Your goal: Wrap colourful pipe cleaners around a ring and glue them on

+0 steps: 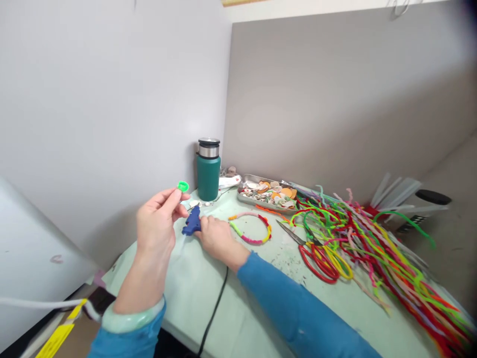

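Note:
Between thumb and fingertips, my left hand (158,219) pinches a small bright green disc (183,186) with a raised rim, held up above the table. My right hand (216,237) is closed around a blue glue gun (192,222) low over the table; its fingers are partly hidden. A black cord (216,303) runs from under my right forearm over the table's front edge. Right of that hand lies a ring of multicoloured pipe cleaners (269,228). Small white pieces (194,203) lie just behind the glue gun.
A green bottle (208,174) stands in the back corner. Beside it is a metal tray (257,203) of small flat pieces. Red-handled scissors (316,261) and a yellow-handled pair (345,266) lie by a large heap of pipe cleaners (387,258). Grey partitions (316,99) enclose the table.

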